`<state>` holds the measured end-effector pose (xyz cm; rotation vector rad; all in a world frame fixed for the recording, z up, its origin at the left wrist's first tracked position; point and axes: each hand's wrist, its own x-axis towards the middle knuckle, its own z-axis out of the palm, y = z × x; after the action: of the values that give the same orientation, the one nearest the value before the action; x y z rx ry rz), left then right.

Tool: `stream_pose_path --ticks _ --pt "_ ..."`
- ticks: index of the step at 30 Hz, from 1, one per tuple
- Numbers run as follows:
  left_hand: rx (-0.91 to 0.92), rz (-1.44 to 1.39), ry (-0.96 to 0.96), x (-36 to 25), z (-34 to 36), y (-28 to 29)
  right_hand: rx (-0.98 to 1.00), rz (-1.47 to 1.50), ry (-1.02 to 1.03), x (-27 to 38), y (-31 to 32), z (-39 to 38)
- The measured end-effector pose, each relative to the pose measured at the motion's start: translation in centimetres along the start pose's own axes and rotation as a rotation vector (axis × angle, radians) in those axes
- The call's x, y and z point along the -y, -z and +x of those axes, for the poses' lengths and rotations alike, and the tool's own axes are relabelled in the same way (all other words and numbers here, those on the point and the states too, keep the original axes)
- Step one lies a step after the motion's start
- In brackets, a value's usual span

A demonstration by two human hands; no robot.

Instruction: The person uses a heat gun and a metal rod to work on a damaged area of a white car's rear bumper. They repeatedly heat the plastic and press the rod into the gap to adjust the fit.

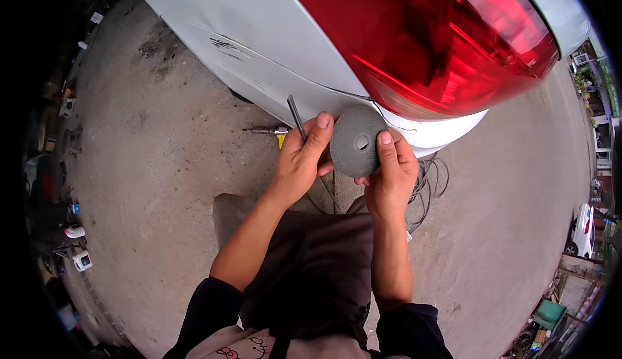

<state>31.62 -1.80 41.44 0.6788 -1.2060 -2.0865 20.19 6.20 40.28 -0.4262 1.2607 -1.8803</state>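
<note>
A round grey abrasive disc (348, 122) with a hole in its centre is held up in front of me. My right hand (394, 181) pinches its right side, thumb on the face and fingers behind. My left hand (293, 172) is closed around a thin dark metal rod (295, 111), whose upper end sticks out past the thumb. The left fingertips reach the disc's left edge; whether they also grip it I cannot tell. Just beyond my hands is the white car body (272, 41) with a large red tail light (427, 41).
Dark scratches (227, 48) mark the car's dented panel. On the concrete ground (155, 164) lie a tool with a yellow part (280, 140) and a coiled dark cable (424, 190). White jugs (82, 260) stand far left; another white car (582, 231) is far right.
</note>
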Motion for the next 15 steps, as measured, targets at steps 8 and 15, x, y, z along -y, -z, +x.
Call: stream_pose_path --ticks 8,15 --pt "-0.025 0.336 -0.45 2.0 5.6 -1.1 0.048 -0.103 0.382 -0.6 2.7 0.1" --pt "-0.094 0.26 -0.426 2.4 6.5 -1.2 -0.013 -0.216 0.372 0.0 2.0 0.2"
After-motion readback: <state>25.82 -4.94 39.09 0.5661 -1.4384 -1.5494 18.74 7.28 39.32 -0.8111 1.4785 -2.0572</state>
